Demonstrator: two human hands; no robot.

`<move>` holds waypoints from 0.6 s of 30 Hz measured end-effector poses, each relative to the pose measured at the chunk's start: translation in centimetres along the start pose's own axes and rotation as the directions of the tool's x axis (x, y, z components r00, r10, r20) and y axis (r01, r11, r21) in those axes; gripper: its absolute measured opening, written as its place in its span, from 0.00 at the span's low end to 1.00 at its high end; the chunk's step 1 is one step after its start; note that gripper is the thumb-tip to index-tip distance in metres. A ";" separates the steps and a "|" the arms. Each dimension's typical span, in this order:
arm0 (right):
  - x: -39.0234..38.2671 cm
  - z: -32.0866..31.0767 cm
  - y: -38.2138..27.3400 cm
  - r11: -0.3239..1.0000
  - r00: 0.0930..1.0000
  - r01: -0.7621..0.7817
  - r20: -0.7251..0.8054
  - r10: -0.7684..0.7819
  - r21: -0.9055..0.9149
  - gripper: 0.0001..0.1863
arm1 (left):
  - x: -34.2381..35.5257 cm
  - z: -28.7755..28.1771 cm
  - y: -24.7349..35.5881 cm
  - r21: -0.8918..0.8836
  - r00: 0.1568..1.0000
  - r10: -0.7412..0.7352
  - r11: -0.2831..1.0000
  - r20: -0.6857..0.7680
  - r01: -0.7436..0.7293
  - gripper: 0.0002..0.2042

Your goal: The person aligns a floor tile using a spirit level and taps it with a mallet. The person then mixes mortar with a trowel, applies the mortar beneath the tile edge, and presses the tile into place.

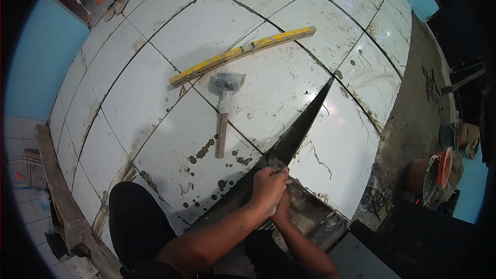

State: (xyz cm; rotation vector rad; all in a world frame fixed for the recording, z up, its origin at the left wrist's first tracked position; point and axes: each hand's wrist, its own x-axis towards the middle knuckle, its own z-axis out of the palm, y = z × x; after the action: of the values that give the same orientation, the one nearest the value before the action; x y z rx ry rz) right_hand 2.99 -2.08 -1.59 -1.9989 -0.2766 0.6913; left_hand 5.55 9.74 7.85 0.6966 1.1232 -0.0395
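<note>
My left hand (268, 191) is closed near the lower corner of a white tile (341, 155), on something I cannot make out. My right hand (280, 209) is behind it, its fingers mostly hidden. A long dark wedge-shaped gap (307, 119) runs up from my hands along that tile's left side. A mallet (222, 132) with a plastic-wrapped head and wooden handle lies on the tiles to the left of my hands. A yellow level (206, 68) lies beyond it.
Mortar-spotted tiles (186, 26) spread ahead. A bare cement strip (400, 113) with buckets (423, 175) is at right. A wooden beam (57, 181) borders the left, beside a blue wall (41, 62). Sandals (116, 5) lie at the upper left. My dark-clad knee (134, 222) is below.
</note>
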 end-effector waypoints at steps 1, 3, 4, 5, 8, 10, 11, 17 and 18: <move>-0.8 0.1 -0.7 0.997 0.998 0.055 -0.034 -0.056 -0.048 0.19 | 0.1 -0.2 0.1 0.004 1.000 -0.003 1.000 -0.001 0.003 0.10; -2.3 -0.8 -1.5 0.999 0.997 0.026 0.067 -0.023 -0.045 0.29 | 0.3 -0.3 0.1 0.026 1.000 0.028 0.999 0.000 -0.028 0.09; -3.2 -1.1 -1.2 1.000 0.994 -0.001 0.113 0.003 -0.019 0.31 | 0.8 -0.4 -0.4 -0.004 0.999 0.047 0.999 -0.004 -0.047 0.10; -4.1 -1.3 -0.8 1.000 0.987 -0.028 0.158 0.027 0.005 0.33 | 1.0 -0.5 -0.6 -0.001 0.999 0.046 0.999 0.002 -0.046 0.10; -6.9 -2.9 0.4 0.996 0.961 -0.060 0.265 0.076 -0.068 0.35 | 1.3 -0.4 -0.3 0.074 1.000 -0.021 0.997 0.019 0.020 0.10; -7.1 -5.1 -3.3 0.952 0.879 -0.301 0.372 0.299 -0.056 0.34 | 1.4 -0.9 0.0 0.025 1.000 0.008 1.000 -0.010 -0.007 0.11; -7.0 -6.6 -4.4 0.851 0.736 -0.519 0.464 0.493 -0.082 0.33 | 1.9 -1.2 -0.1 0.032 1.000 0.009 0.999 -0.008 -0.009 0.11; -6.8 -13.6 -2.6 0.930 0.901 -0.024 0.395 0.179 -0.366 0.36 | 5.8 -2.7 -0.7 -0.004 0.992 0.016 1.000 0.122 -0.015 0.08; -6.4 -14.9 -2.9 0.912 0.853 -0.044 0.460 0.247 -0.407 0.36 | 6.3 -3.1 -0.6 0.039 0.991 0.016 0.999 0.130 -0.021 0.09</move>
State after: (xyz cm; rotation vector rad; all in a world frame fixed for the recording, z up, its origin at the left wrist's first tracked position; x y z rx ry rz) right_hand 6.60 -14.40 8.75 -2.1915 -0.6129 1.3545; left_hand 5.72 12.82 1.49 0.7302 0.9932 -0.0911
